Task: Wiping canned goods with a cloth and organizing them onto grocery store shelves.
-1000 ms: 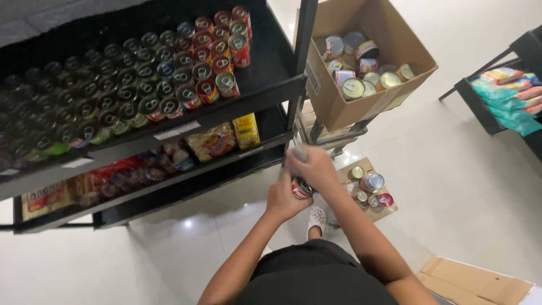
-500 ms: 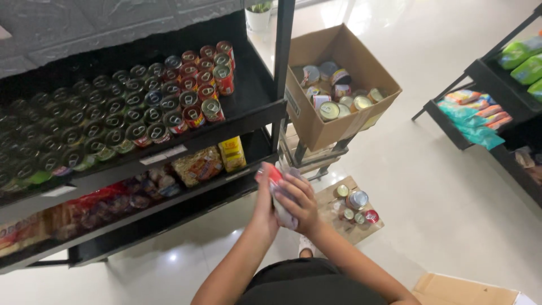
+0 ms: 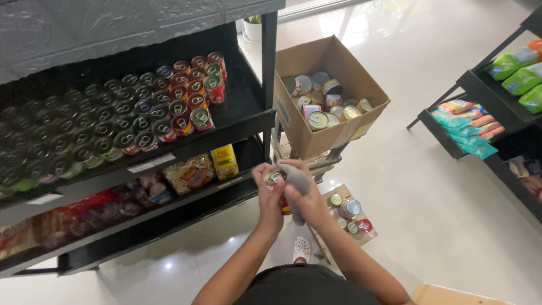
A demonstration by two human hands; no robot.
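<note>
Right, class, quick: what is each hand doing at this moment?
Left hand: closed around a red can.
Right hand: closed on a grey cloth, pressed to the can.

Black shelving unit (image 3: 248, 121) before me: upper shelf carries rows of red-labelled cans (image 3: 169, 107); lower shelf carries snack packets (image 3: 192, 172). Pale tiled floor (image 3: 429, 214) bears a flattened cardboard sheet (image 3: 361, 237) with loose tins (image 3: 350, 209).

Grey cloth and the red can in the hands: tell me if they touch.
Touching. The head view shows the right hand pressing the grey cloth onto the red can, which the left hand grips.
</note>
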